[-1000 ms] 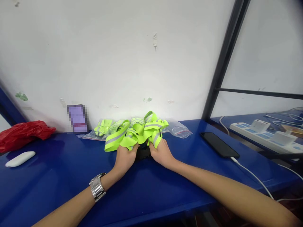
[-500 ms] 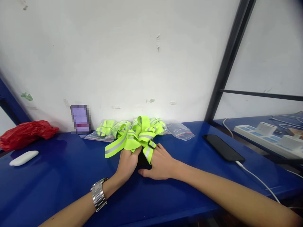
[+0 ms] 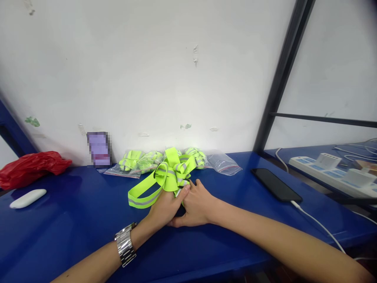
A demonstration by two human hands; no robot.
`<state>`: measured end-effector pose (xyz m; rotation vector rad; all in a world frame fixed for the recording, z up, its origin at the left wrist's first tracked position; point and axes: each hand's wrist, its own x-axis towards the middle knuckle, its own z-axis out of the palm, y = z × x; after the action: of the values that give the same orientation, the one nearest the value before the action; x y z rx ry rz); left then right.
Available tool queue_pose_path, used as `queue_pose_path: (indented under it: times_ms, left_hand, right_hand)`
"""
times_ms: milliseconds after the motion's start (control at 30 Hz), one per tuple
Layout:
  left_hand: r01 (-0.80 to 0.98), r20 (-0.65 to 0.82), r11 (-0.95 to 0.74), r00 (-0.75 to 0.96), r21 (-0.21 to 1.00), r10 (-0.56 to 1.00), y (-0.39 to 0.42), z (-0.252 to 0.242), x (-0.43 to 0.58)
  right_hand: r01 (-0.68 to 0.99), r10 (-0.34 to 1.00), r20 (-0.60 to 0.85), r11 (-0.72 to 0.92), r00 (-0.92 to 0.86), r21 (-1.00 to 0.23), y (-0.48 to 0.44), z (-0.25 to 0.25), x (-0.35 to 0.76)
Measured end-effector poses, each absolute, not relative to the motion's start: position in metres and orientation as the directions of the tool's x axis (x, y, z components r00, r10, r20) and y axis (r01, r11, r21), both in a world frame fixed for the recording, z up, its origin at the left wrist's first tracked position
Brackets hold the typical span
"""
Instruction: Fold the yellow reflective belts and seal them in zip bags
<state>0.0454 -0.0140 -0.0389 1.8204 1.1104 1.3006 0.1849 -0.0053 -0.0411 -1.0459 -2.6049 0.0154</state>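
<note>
Bunched neon-yellow reflective straps [image 3: 169,177] with grey stripes rise from between my two hands, a loose loop hanging out to the left. My left hand [image 3: 166,206], with a metal watch [image 3: 125,244] on the wrist, is closed on the lower part of the straps. Its thumb lies against the back of my right hand [image 3: 196,205]. That right hand is curled at the right side of the bundle, its fingers mostly hidden behind the straps and its thumb pointing left. Behind them, clear bags of folded yellow straps [image 3: 131,160] lie along the wall.
An unfilled clear zip bag [image 3: 225,163] lies right of the bagged straps. A phone [image 3: 99,149] leans on the wall at left, near a red plastic bag [image 3: 35,169] and a white oval case [image 3: 28,198]. Rightward are a black phone [image 3: 276,184] on a cable and a power strip [image 3: 332,173].
My hands have come together, the left thumb now reaching over the right hand. The straps are gathered closer, and the strap at left has swung lower into a wide loop.
</note>
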Motion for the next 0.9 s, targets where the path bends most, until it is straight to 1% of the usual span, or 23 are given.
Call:
queue_pose_path:
  times_ms: [167, 267, 367, 467, 600, 667, 800, 833, 900]
  left_hand:
    - [0.294, 0.434, -0.459, 0.149, 0.838, 0.888, -0.008, -0.040, 0.043]
    - [0.333, 0.427, -0.453, 0.152, 0.827, 0.891, -0.003, -0.039, 0.042]
    - [0.350, 0.429, -0.435, 0.098, 0.830, 0.898, 0.000, -0.038, 0.042]
    - [0.402, 0.420, -0.410, 0.068, 0.818, 0.905, 0.001, -0.038, 0.041]
    - [0.458, 0.435, -0.419, 0.077, 0.784, 0.897, 0.001, -0.041, 0.039]
    - [0.449, 0.437, -0.435, 0.106, 0.781, 0.893, 0.002, -0.044, 0.037]
    - [0.433, 0.445, -0.483, 0.194, 0.761, 0.874, 0.002, -0.053, 0.028]
    - [0.433, 0.449, -0.495, 0.210, 0.754, 0.868, 0.003, -0.055, 0.027]
    - [0.444, 0.455, -0.510, 0.233, 0.737, 0.859, 0.002, -0.057, 0.025]
  right_hand:
    - [0.657, 0.677, 0.249, 0.734, -0.692, -0.170, -0.005, -0.040, 0.187]
    - [0.648, 0.689, 0.218, 0.724, -0.691, -0.236, -0.007, -0.039, 0.188]
    - [0.650, 0.717, 0.192, 0.691, -0.670, -0.316, -0.007, -0.039, 0.189]
    - [0.653, 0.730, 0.175, 0.674, -0.661, -0.346, -0.003, -0.037, 0.191]
    - [0.637, 0.726, 0.138, 0.665, -0.674, -0.391, 0.006, -0.031, 0.195]
    - [0.602, 0.715, 0.145, 0.666, -0.684, -0.441, 0.012, -0.028, 0.199]
    - [0.501, 0.699, 0.121, 0.612, -0.705, -0.612, 0.023, -0.023, 0.212]
    - [0.490, 0.696, 0.132, 0.614, -0.706, -0.619, 0.025, -0.023, 0.215]
    - [0.494, 0.681, 0.193, 0.670, -0.707, -0.554, 0.025, -0.021, 0.218]
